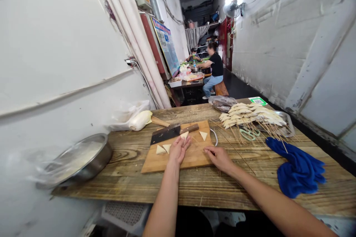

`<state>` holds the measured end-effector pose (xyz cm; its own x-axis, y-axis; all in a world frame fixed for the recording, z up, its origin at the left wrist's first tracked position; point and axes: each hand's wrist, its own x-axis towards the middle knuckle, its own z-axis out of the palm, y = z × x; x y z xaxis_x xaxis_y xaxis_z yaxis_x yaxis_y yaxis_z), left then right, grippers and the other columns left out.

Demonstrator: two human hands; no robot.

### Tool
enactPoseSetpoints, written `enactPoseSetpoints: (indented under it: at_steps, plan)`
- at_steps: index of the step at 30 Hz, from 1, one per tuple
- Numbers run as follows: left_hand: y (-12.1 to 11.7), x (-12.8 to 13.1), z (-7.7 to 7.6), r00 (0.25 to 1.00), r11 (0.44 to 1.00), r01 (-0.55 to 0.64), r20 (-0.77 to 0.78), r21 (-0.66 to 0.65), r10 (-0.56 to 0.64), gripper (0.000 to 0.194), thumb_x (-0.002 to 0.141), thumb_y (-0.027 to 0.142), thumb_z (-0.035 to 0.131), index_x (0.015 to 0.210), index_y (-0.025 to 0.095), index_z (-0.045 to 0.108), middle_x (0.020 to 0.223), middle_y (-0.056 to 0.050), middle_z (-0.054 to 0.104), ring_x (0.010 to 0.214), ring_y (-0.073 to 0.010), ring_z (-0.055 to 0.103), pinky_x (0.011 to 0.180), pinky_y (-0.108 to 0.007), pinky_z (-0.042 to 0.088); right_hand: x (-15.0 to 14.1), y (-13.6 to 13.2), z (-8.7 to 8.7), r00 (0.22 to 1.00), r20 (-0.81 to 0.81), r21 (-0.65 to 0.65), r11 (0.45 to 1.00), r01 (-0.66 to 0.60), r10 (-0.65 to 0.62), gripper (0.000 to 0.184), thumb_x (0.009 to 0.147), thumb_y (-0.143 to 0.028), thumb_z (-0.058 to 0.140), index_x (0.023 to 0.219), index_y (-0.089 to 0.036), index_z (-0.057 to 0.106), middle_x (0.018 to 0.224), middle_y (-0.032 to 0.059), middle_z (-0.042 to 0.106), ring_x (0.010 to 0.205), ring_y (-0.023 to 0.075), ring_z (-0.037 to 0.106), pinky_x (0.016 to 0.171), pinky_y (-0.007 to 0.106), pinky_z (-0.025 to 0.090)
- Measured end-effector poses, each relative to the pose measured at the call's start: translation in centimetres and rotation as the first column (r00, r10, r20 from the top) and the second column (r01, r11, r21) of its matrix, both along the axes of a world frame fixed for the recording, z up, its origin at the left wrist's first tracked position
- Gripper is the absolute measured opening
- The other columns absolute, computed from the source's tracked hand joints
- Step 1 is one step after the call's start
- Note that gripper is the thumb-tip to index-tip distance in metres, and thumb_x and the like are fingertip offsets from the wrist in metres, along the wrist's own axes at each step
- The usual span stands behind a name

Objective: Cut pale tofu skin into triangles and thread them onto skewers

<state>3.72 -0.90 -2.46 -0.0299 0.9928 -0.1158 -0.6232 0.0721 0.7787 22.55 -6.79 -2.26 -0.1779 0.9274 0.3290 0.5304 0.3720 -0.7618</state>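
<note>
My left hand [179, 150] is palm up over the wooden cutting board [155, 163], its fingers closed on a pale triangular tofu slice [184, 134]. To its right, my right hand [219, 158] is pinched at the board's edge on a thin wooden skewer, of which only a faint line shows. Several more tofu slices [160, 150] lie left of my left hand, and a single triangle [203, 135] rests near the board's far right corner. A cleaver [167, 134] with a wooden handle lies across the back of the board, beyond my left hand.
Skewered triangles [244, 114] are piled at the right, with green-handled scissors [249, 134] and a blue cloth [299, 168] nearby. Loose skewers lie beside the board. At the left are a metal basin [104, 148] and a cabbage [141, 120]. Two people sit at a farther table.
</note>
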Motion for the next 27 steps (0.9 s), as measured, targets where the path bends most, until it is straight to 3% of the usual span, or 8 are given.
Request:
enactPoseSetpoints:
  at_steps: [5,8,10,12,14,18,23,27]
  plan:
    - [0.2,-0.2,-0.8,0.999,0.998,-0.023,0.026,0.057,0.021,0.014,0.075,0.015,0.064,0.087,0.012,0.058,0.092,-0.008,0.066,0.088,-0.0167,0.064,0.092,-0.039,0.046,1.4,-0.4,3.5,0.972,-0.231,0.132,0.988,0.080,-0.048,0.028,0.081,-0.039,0.052,0.082,-0.017,0.070,0.082,0.0061,0.068,0.077,0.0179,0.060,0.071,0.029,0.047]
    - [0.2,-0.2,-0.9,0.998,0.998,-0.038,0.060,0.056,0.035,0.016,0.076,0.017,0.064,0.090,0.014,0.058,0.093,-0.008,0.067,0.090,-0.0162,0.064,0.092,-0.039,0.045,2.7,-0.7,5.6,0.886,-0.458,0.070,0.991,0.118,-0.073,0.031,0.080,-0.044,0.055,0.091,-0.018,0.067,0.080,0.0049,0.068,0.076,0.0175,0.062,0.071,0.030,0.048]
    - [0.1,-0.2,-0.7,0.997,0.999,-0.026,0.075,0.044,0.023,0.014,0.077,0.017,0.062,0.089,0.014,0.056,0.094,-0.008,0.067,0.090,-0.0170,0.064,0.091,-0.039,0.046,3.0,-0.9,6.3,0.817,-0.576,-0.027,0.998,-0.060,0.033,0.038,0.082,-0.048,0.051,0.097,-0.016,0.064,0.078,0.0055,0.069,0.074,0.0177,0.064,0.070,0.030,0.049]
    - [0.1,-0.2,-0.6,0.995,0.999,-0.008,0.095,0.045,0.004,0.013,0.077,0.015,0.061,0.089,0.014,0.055,0.096,-0.010,0.067,0.091,-0.0178,0.064,0.090,-0.039,0.046,2.7,-1.1,6.6,0.718,-0.686,-0.125,0.954,-0.274,0.116,0.047,0.082,-0.055,0.046,0.093,-0.013,0.064,0.075,0.0085,0.070,0.072,0.0190,0.065,0.067,0.030,0.050]
    - [0.1,-0.3,-0.5,0.993,0.999,-0.018,0.114,0.044,0.013,0.013,0.078,0.014,0.060,0.090,0.013,0.055,0.095,-0.010,0.067,0.090,-0.0174,0.064,0.088,-0.036,0.048,2.1,-1.3,6.6,0.653,-0.755,-0.229,0.908,-0.352,0.063,0.053,0.079,-0.061,0.047,0.080,-0.011,0.064,0.067,0.0099,0.069,0.063,0.0189,0.066,0.058,0.028,0.049]
    - [0.1,-0.4,-0.7,0.993,0.998,-0.049,0.111,0.026,0.046,0.014,0.079,0.014,0.058,0.093,0.012,0.058,0.093,-0.010,0.067,0.080,-0.0125,0.065,0.079,-0.028,0.051,2.0,-1.9,7.1,0.727,-0.684,-0.387,0.875,-0.291,-0.060,0.044,0.071,-0.056,0.060,0.062,-0.013,0.058,0.048,0.0037,0.062,0.040,0.0127,0.056,0.040,0.020,0.039]
    - [0.0,-0.4,-0.4,0.991,0.999,-0.033,0.132,0.018,0.030,0.015,0.081,0.013,0.057,0.094,0.010,0.059,0.091,-0.011,0.067,0.077,-0.0117,0.064,0.073,-0.024,0.051,3.2,-3.3,8.3,0.875,-0.472,-0.322,0.904,-0.281,0.104,0.038,0.074,-0.047,0.060,0.054,-0.015,0.055,0.044,0.0013,0.058,0.036,0.0106,0.052,0.038,0.020,0.039]
    - [-0.1,-0.2,0.0,0.981,0.997,-0.076,0.178,-0.002,0.075,0.016,0.081,0.012,0.055,0.097,0.011,0.059,0.090,-0.010,0.067,0.078,-0.0127,0.065,0.072,-0.024,0.051,2.8,-3.9,8.1,0.901,-0.388,-0.283,0.906,-0.316,0.193,0.029,0.075,-0.041,0.061,0.064,-0.015,0.057,0.053,0.0022,0.062,0.045,0.0111,0.057,0.046,0.021,0.045]
